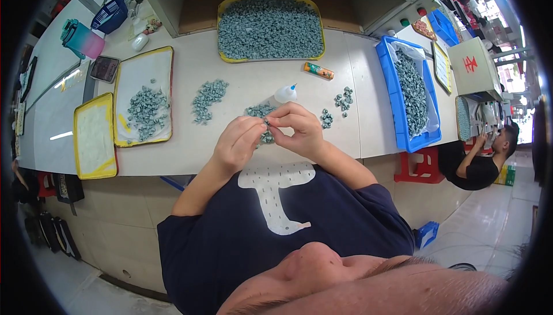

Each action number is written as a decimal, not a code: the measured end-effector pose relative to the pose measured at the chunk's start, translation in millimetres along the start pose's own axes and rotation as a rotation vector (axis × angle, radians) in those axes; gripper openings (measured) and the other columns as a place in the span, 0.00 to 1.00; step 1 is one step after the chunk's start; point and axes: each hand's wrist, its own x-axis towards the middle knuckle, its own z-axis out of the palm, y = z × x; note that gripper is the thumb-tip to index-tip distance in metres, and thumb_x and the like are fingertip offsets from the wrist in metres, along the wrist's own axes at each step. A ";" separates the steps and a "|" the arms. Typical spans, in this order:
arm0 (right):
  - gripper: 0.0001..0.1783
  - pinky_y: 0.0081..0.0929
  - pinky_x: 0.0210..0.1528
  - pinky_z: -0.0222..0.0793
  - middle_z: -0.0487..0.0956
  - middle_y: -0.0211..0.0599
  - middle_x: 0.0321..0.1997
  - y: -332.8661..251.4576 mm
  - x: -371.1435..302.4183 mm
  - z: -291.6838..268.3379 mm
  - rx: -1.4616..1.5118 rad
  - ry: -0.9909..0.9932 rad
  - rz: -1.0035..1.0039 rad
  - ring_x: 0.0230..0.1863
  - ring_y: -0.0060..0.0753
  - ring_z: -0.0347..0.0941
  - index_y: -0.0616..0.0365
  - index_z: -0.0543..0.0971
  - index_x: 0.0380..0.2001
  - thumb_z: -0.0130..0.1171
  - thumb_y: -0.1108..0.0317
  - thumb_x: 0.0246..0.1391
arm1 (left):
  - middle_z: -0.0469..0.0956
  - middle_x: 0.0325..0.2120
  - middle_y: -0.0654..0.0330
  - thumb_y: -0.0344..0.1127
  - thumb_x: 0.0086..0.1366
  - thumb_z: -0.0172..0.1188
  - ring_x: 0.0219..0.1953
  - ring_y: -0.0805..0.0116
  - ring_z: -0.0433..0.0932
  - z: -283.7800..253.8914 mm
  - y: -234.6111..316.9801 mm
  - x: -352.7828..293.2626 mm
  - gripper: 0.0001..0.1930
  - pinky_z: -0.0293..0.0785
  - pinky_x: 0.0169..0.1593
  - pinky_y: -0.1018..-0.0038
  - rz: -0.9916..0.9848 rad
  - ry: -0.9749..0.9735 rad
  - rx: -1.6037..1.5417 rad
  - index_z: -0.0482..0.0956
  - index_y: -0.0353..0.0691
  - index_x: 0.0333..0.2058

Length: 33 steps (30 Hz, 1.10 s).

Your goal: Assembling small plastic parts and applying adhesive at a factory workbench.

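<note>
1. Part of the wearer's own head (368, 283) is filling the lower edge, cut off by the rim and covering some of the navy short-sleeved shirt (351, 217).
2. Beyond it, the bare left hand (235, 141) and bare right hand (300, 130) are resting fingertip to fingertip over the white desk (187, 142).
3. Fingers on both hands are pinching what is looking like one small grey-green piece (266, 123); they are hiding nearly all of it, so its shape is staying unclear.
4. Just behind and beneath them, a loose heap of grey-green pieces (259, 110) is lying on the desk, partly blocked by the hands.
5. A white squeeze bottle with a blue tip (285, 94) is standing behind the right hand, which is concealing its base.
6. An orange-and-green cylinder (319, 71) is lying farther back; two little clusters of pieces (344, 99) are sitting to the right, and a curved pile (209, 100) is spreading to the left.
7. A yellow-rimmed tray (220, 27) at the back and a lined blue plastic crate (397, 102) at the right are holding many more, too crowded for telling apart.
8. At the far right, a co-worker in black (469, 165) is sitting, legs largely out of sight.
</note>
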 end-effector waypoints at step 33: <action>0.19 0.32 0.44 0.70 0.77 0.45 0.43 25.8 -12.3 -19.6 -0.254 0.069 0.464 0.42 0.47 0.75 0.60 0.71 0.46 0.62 0.65 0.54 | 0.73 0.33 0.46 0.20 0.56 0.52 0.38 0.49 0.73 -21.7 -18.1 -26.7 0.08 0.70 0.42 0.63 -0.744 -0.317 0.733 0.76 0.28 0.36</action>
